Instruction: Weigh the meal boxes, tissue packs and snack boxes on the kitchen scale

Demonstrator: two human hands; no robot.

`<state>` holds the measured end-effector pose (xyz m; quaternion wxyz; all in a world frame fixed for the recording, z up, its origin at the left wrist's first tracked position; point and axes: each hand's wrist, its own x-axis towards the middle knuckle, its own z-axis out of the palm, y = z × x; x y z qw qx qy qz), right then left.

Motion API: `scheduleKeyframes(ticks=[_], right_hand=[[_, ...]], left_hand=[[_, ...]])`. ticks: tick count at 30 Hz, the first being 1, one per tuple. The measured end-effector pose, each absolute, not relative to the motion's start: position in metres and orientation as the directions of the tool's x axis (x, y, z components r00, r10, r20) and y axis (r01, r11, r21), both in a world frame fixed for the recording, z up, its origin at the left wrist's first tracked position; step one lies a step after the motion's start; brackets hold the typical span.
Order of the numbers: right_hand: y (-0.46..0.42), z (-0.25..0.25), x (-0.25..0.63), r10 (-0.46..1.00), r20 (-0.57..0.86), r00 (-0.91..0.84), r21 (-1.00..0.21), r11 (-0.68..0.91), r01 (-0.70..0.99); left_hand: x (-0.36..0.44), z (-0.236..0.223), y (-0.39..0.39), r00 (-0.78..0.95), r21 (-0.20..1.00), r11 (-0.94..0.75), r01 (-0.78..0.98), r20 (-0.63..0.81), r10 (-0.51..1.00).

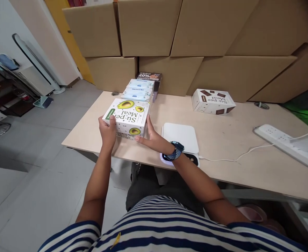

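A white box printed with avocados point(129, 116) sits near the front left corner of the wooden table point(222, 140). My left hand point(107, 131) grips its left end, thumb on top. My right hand point(151, 134) presses flat against its right side, fingers stretched out. Both hands clasp the box between them. A watch is on my right wrist. Behind the box stands a row of pale blue-and-white boxes point(139, 89) and a dark box point(150, 77).
A white scale point(181, 134) lies just right of my right hand. A white box with chocolate pictures point(213, 101) sits farther back. A power strip point(287, 143) with a cable lies at right. Stacked cardboard cartons point(195, 42) wall the table's rear. A shelf rack point(4, 91) stands at left.
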<state>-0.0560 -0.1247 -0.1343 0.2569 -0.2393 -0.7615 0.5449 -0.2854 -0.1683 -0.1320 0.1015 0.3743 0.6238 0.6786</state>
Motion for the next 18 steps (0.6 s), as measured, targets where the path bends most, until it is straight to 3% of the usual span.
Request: scheduleKeyframes(ticks=[6,12,16,18], right_hand=[[-0.114,-0.136,-0.059,0.652,0.114,-0.749,-0.949,0.294,0.111],[-0.116,-0.135,-0.025,0.617,0.112,-0.779,-0.865,0.447,0.229],[-0.111,-0.134,0.040,0.705,0.278,-0.652,-0.756,0.579,0.305],[-0.093,-0.137,0.081,0.783,0.352,-0.512,-0.757,0.560,0.337]], left_hand=[[-0.289,-0.137,-0.157,-0.726,0.919,-0.209,0.333,0.392,0.566],[-0.270,-0.146,-0.141,-0.781,0.882,-0.327,0.341,0.459,0.424],[-0.203,-0.136,-0.170,-0.792,0.807,-0.454,0.379,0.536,0.291],[-0.153,-0.128,-0.193,-0.684,0.753,-0.566,0.335,0.608,0.403]])
